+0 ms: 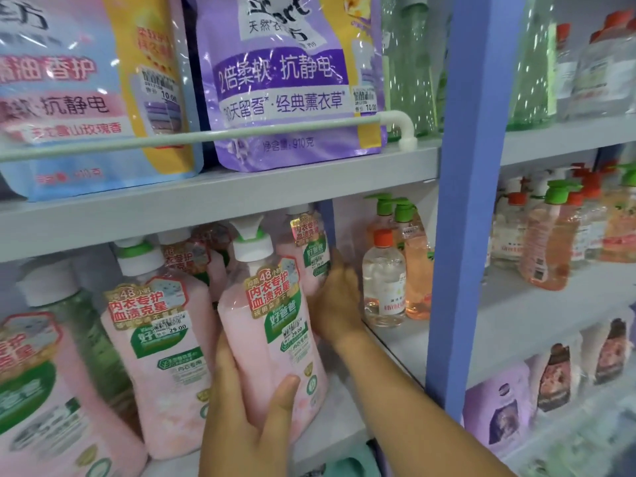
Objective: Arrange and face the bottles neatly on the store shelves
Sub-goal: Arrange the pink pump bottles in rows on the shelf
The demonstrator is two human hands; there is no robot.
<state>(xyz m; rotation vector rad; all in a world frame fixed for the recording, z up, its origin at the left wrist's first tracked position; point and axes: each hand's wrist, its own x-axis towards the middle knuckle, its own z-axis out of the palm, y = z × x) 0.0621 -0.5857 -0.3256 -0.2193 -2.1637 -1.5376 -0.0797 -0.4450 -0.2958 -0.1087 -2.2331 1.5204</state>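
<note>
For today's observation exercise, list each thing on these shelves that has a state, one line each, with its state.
Front pink bottle: upright, label forward, gripped low by the left hand.
Rear pink bottle: upright, right hand on its side.
Second pink bottle: upright, label forward, untouched.
Purple pouch: standing behind the rail.
Clear bottle: upright, orange cap on.
</note>
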